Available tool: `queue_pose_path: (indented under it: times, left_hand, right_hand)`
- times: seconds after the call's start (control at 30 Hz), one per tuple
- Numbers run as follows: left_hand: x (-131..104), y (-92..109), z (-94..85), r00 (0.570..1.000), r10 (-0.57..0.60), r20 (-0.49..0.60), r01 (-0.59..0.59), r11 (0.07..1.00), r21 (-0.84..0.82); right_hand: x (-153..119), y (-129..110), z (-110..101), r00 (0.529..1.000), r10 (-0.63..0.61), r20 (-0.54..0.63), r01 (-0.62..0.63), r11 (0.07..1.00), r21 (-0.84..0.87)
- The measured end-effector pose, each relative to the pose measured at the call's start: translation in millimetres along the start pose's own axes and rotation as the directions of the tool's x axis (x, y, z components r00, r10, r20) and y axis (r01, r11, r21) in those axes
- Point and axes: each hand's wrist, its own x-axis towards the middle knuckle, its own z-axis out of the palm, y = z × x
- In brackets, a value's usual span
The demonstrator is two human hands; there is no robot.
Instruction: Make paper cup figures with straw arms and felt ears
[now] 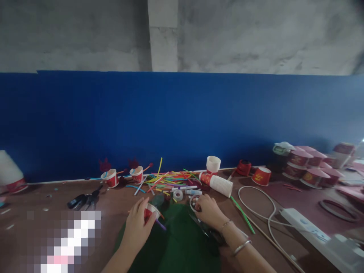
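My left hand is wrapped round a red and white paper cup above the dark green mat. A purple straw sticks out beside the cup. To the right, my right hand has its fingers curled down at a roll of clear tape; its fingertips are partly hidden. Dark scissors lie just under this hand. Between the hands, farther back, stand a white tape roll and a small white tube.
Colourful straws lie heaped at the back. Two decorated cups stand left of them, keys nearer. Stacked cups lie right of the straws. A power strip and its cable are at the right, with stacked paper bowls behind.
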Motion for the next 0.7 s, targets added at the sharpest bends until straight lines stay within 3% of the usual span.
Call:
queue_pose_path:
  times: [0.17,0.37,0.47,0.53,0.63,0.7]
  left_hand:
    - [5.8,25.7,-3.4,0.985,0.157,-0.075,-0.156,0.988,0.017]
    - [22.0,70.7,7.2,0.937,0.348,0.012,-0.347,0.937,-0.047]
    - [30.0,80.3,15.7,0.907,0.408,0.102,-0.406,0.913,-0.033]
    - [34.7,78.9,20.8,0.912,0.393,0.118,-0.398,0.917,0.027]
    - [40.6,70.2,26.3,0.966,0.255,0.037,-0.258,0.958,0.126]
    - [42.9,65.4,27.8,0.978,0.207,-0.012,-0.205,0.973,0.102]
  right_hand:
    - [1.4,-13.7,-2.4,0.998,0.016,-0.054,-0.012,0.996,0.086]
    - [6.1,-45.2,-13.6,0.986,-0.056,-0.159,0.118,0.903,0.413]
    - [5.7,-55.2,-14.2,0.976,-0.095,-0.199,0.180,0.861,0.476]
    - [6.5,-56.2,-13.8,0.973,-0.114,-0.202,0.199,0.856,0.478]
    - [9.8,-53.2,-14.5,0.976,-0.091,-0.197,0.177,0.860,0.480]
    - [12.4,-52.1,-16.2,0.978,-0.093,-0.185,0.174,0.852,0.494]
